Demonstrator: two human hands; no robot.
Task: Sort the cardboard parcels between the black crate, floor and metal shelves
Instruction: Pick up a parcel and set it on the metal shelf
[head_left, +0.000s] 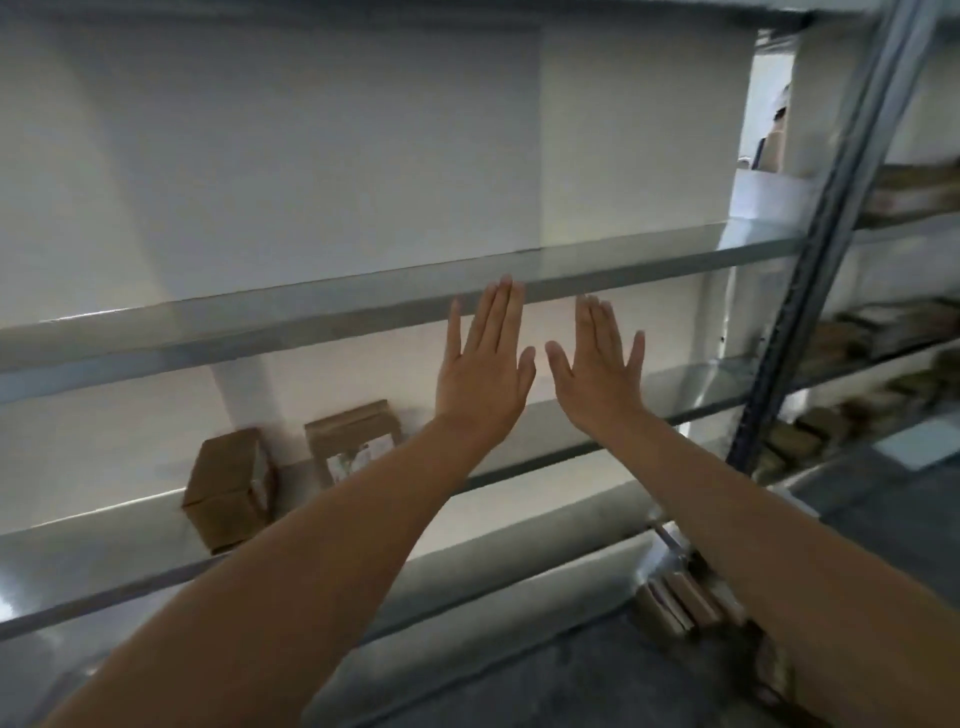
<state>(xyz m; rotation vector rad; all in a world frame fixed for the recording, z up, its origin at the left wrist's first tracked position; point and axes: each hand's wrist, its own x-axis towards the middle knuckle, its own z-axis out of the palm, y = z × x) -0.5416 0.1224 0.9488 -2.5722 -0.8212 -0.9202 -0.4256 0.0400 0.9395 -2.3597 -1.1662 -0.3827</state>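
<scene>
Though open, two hands, ten fingers.

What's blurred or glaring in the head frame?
Head view: the upright and right-side parcels smear with motion blur; the left hand and right hand look fairly sharp; glare streaks the shelf beside the box; wide-angle distortion tilts the shelf lines.

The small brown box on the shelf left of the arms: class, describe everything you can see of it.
The small box is plain brown cardboard, roughly cube-shaped and closed. It stands on the metal shelf, one corner turned toward the camera, close to the white wall. A flat labelled parcel stands just to its right; whether they touch is unclear. Nothing rests on it.
</scene>
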